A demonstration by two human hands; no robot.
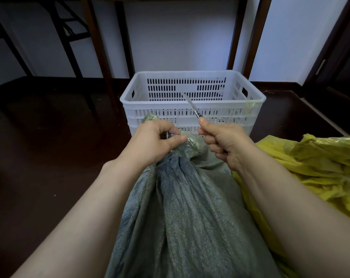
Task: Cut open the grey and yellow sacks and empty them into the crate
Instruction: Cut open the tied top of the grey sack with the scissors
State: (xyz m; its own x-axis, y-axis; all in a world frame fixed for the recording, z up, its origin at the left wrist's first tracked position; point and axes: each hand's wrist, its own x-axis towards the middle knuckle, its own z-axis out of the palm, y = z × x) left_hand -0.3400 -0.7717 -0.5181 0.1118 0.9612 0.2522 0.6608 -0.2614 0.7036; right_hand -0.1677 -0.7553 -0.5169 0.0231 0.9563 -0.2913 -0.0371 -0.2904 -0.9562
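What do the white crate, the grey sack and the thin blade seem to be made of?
White slotted crate: moulded plastic, smooth with a slight sheen. Grey sack: probably woven plastic fibre, matte; a fine weave shows. Thin blade: likely metal; it looks silvery.

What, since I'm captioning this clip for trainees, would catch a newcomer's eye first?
Dead centre, the right hand grips a thin metal blade pointing up and away, beside the left hand pinching the bunched neck of the grey sack. Just behind them stands a white slatted crate, and a crumpled yellow sack lies at the right edge.
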